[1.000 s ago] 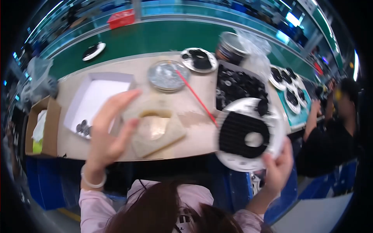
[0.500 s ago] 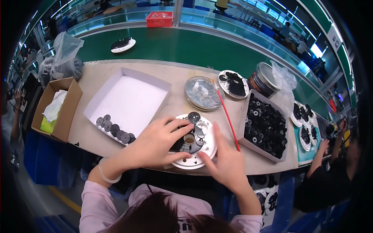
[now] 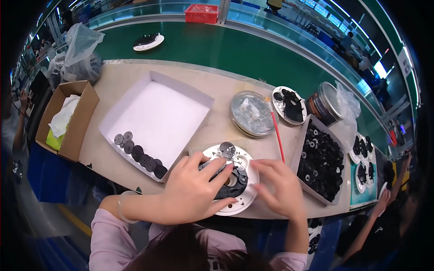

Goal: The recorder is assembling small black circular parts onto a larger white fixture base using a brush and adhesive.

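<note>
A white round base [image 3: 246, 201] lies at the table's front edge before me. On it sits a black plastic part [image 3: 241, 177] with a round hole in its middle. My left hand [image 3: 187, 192] comes from the left and grips this part, fingers over its far side and thumb at its near side. The palm hides the part's left end. Beyond the fingers, a dark round gear [image 3: 227, 149] rests at the base's far rim. My right hand [image 3: 284, 189], slightly blurred, hovers at the base's right rim with fingers apart and nothing visible in them.
A shallow white box [image 3: 158, 108] holds several dark gears. To the right stand a box of black parts [image 3: 318, 162], a red-handled brush [image 3: 277, 137], a round clear-lidded container [image 3: 253, 113], another white base [image 3: 289, 106] and a tin [image 3: 324, 105]. A cardboard box [image 3: 81, 122] stands left.
The view has shifted, so the table appears moved. My right hand has come away from the base's rim. The black part now covers the clear and metallic round pieces seen before.
</note>
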Available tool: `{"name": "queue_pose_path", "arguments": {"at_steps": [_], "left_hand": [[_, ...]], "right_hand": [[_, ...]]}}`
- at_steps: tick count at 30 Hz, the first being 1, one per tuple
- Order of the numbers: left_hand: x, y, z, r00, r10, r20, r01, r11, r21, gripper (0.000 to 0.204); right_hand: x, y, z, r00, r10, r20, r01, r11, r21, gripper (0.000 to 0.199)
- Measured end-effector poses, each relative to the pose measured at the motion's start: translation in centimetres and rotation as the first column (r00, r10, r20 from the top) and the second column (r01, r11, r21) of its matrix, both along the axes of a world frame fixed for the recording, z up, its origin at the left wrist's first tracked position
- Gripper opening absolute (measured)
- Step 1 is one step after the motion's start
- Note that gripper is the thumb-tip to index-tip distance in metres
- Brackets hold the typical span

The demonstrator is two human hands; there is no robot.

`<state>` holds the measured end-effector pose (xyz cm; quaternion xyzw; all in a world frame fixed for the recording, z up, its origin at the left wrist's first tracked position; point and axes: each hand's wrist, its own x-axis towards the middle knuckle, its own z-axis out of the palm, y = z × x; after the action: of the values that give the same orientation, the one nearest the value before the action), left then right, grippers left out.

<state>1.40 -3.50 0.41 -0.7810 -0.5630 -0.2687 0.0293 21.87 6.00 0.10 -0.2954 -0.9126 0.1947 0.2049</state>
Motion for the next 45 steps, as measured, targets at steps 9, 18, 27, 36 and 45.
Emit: {"name": "queue_pose_path", "arguments": {"at_steps": [9, 18, 27, 36, 45], "left_hand": [[-1.0, 0.5, -1.4, 0.957, -0.047, 0.287, 0.083, 0.990, -0.112, 0.068], [-0.6, 0.8, -0.9, 0.995, -0.038, 0.090, 0.051, 0.989, -0.141, 0.072], [-0.9, 0.7, -2.1, 0.986, -0.077, 0.146, 0.088, 0.994, -0.065, 0.064], [0.4, 0.0, -3.6, 0.962, 0.004, 0.271, 0.013, 0.998, -0.061, 0.042], [-0.1, 0.6, -3.7, 0.955, -0.052, 0.293, 0.080, 0.993, -0.085, 0.050]], "right_hand": [[-1.4, 1.9, 0.8, 0.993, -0.109, -0.045, 0.108, 0.994, -0.027, 0.025], [-1.9, 2.0, 1.3, 0.993, -0.120, -0.017, 0.121, 0.992, 0.034, 0.021], [-9.2, 1.6, 5.2, 0.983, 0.125, -0.134, -0.100, 0.978, 0.180, 0.022], [-21.8, -0.1, 1.7, 0.712, 0.495, 0.498, -0.438, 0.868, -0.235, 0.026], [-23.8, 1.2, 0.2, 0.738, 0.365, 0.568, -0.321, 0.930, -0.181, 0.020]]}}
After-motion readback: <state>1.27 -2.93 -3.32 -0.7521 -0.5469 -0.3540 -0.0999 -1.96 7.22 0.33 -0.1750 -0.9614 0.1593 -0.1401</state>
